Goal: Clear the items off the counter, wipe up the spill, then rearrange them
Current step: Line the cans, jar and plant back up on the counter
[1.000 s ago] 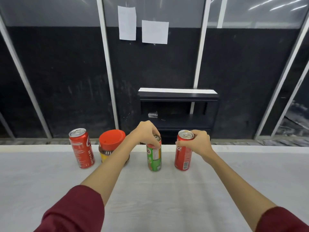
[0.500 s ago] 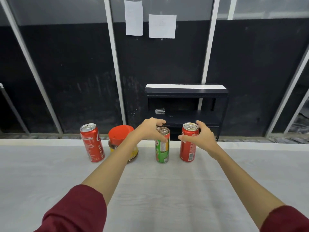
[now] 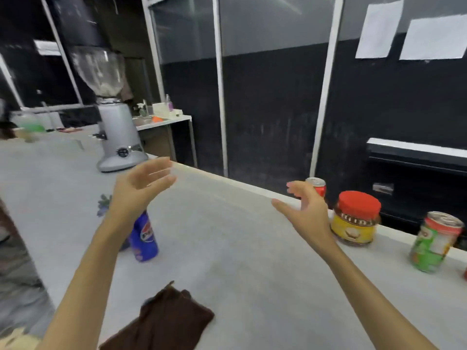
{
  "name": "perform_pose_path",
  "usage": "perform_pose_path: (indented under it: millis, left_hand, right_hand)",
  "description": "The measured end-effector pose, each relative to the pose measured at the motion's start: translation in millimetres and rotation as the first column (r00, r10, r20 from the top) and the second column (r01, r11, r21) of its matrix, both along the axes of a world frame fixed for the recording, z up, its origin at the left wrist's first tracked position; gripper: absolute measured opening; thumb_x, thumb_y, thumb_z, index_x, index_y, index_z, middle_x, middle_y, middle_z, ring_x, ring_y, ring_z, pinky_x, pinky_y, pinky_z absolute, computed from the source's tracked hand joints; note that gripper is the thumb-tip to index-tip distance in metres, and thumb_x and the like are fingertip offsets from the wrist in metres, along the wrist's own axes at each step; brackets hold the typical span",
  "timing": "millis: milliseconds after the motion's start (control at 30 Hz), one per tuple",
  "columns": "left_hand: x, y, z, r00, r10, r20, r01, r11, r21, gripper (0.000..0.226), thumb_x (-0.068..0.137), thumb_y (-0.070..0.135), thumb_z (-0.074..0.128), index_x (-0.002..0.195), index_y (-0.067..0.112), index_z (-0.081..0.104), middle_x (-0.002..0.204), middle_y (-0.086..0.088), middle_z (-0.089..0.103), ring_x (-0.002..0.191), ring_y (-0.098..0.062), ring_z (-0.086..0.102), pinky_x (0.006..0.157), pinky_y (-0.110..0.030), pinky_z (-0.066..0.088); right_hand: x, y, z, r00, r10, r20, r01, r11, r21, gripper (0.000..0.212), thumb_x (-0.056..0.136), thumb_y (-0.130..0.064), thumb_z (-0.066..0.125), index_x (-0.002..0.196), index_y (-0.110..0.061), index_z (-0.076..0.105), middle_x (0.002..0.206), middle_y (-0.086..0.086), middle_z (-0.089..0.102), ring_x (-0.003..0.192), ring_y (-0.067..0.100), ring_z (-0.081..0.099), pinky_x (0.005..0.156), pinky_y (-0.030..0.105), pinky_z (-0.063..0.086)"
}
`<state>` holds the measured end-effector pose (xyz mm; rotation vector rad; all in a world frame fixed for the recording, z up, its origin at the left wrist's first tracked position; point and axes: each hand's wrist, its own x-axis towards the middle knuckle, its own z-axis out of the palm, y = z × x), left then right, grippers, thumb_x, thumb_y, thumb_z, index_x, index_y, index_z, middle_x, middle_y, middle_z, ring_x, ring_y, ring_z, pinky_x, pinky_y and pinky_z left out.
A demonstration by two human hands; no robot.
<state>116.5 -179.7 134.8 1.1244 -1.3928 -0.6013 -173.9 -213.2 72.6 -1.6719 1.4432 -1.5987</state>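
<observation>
Both hands hover empty above the white counter point(image 3: 227, 236). My left hand point(image 3: 141, 188) is open with fingers spread, above a blue can point(image 3: 144, 236) that stands partly hidden behind its wrist. My right hand point(image 3: 305, 210) is open too, just left of a red can point(image 3: 317, 186) and a red-lidded yellow jar point(image 3: 355, 218) at the counter's far edge. A green and red can point(image 3: 433, 242) stands further right. A dark brown cloth point(image 3: 164, 322) lies folded near the front edge.
A grey coffee grinder point(image 3: 117, 127) with a clear hopper stands at the far left of the counter. A small floral patch point(image 3: 103, 204) shows on the counter by my left wrist. A black shelf point(image 3: 417, 157) sits behind the counter at right.
Both hands have let go of the green can and the red can and pulled away. The view has swung left, bringing the blue can, cloth and grinder into sight.
</observation>
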Motion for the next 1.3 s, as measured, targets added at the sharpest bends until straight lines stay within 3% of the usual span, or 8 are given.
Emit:
perform_pose_path:
  millis: [167,433,567,733,900,1033,1133,1300]
  left_hand:
    - [137,10,-54,0.924,0.318,-0.212,-0.305,0.948,0.091,0.046,0.078,0.003,0.067,0.119,0.022,0.057,0.125,-0.001,0.058,0.12,-0.018,0.051,0.091,-0.033,0.041]
    - [219,-43,-142,0.985,0.144,-0.096,-0.092,0.904,0.417,0.074,0.07,-0.002,0.074,0.133,0.022,0.043,0.142,0.002,0.043,0.13,-0.018,0.04,0.091,-0.032,0.039]
    - [229,-68,-162,0.999,0.045,0.016,-0.047,0.876,0.479,0.084,0.066,-0.001,0.077,0.137,0.019,0.037,0.144,-0.001,0.04,0.132,-0.021,0.038,0.095,-0.028,0.033]
    - [233,-86,-172,0.999,-0.028,0.04,0.003,0.848,0.53,0.096,0.054,0.007,0.086,0.136,0.016,0.039,0.135,-0.008,0.05,0.117,-0.022,0.052,0.092,-0.029,0.043]
    - [233,-93,-175,0.996,-0.063,0.062,0.019,0.839,0.544,0.089,0.033,0.03,0.086,0.117,0.018,0.059,0.11,-0.003,0.067,0.099,-0.017,0.064,0.083,-0.025,0.048]
    - [222,-95,-171,0.996,-0.088,0.021,0.062,0.838,0.542,0.069,0.043,0.014,0.09,0.107,0.019,0.063,0.102,-0.003,0.07,0.094,-0.016,0.065,0.072,-0.017,0.048]
    - [198,-101,-156,0.987,-0.16,-0.011,0.144,0.848,0.51,0.058,0.04,0.018,0.086,0.093,0.027,0.064,0.097,0.001,0.071,0.092,-0.015,0.066,0.065,-0.01,0.049]
    - [120,-115,-128,0.95,-0.313,0.015,0.271,0.844,0.463,0.054,0.04,0.023,0.086,0.088,0.033,0.063,0.097,0.001,0.071,0.091,-0.014,0.066,0.079,-0.025,0.05]
  right_hand:
    - [136,-16,-24,0.939,0.341,0.033,-0.338,0.906,0.253,0.051,0.069,-0.032,0.079,0.114,-0.021,0.057,0.111,-0.003,0.06,0.106,0.014,0.054,0.081,0.022,0.043]
    - [268,-35,-52,0.88,0.473,0.045,-0.44,0.775,0.453,0.078,0.066,-0.031,0.082,0.132,-0.027,0.039,0.132,-0.003,0.047,0.114,0.011,0.043,0.084,0.026,0.041]
    - [298,-40,-61,0.887,0.46,0.04,-0.426,0.78,0.458,0.084,0.066,-0.028,0.082,0.134,-0.027,0.035,0.13,-0.005,0.045,0.114,0.012,0.044,0.085,0.024,0.044]
    - [318,-40,-66,0.897,0.433,0.088,-0.429,0.809,0.402,0.068,0.066,-0.014,0.082,0.119,-0.027,0.043,0.108,-0.012,0.053,0.088,0.0,0.054,0.064,0.011,0.047]
    - [321,-43,-70,0.94,0.33,0.089,-0.339,0.868,0.363,0.061,0.062,-0.012,0.083,0.113,-0.02,0.05,0.103,-0.006,0.06,0.084,0.005,0.056,0.063,0.012,0.046]
    - [308,-44,-70,0.957,0.264,0.118,-0.289,0.889,0.356,0.062,0.061,-0.013,0.084,0.113,-0.021,0.05,0.105,-0.006,0.06,0.086,0.005,0.057,0.063,0.012,0.047]
    - [281,-41,-68,0.974,0.169,0.15,-0.212,0.91,0.356,0.06,0.063,-0.012,0.083,0.109,-0.026,0.047,0.104,-0.008,0.057,0.09,0.009,0.056,0.064,0.013,0.046]
    - [196,-25,-57,0.99,-0.029,0.14,-0.021,0.939,0.342,0.059,0.064,-0.01,0.082,0.107,-0.026,0.044,0.106,-0.006,0.054,0.099,0.014,0.052,0.069,0.017,0.047]
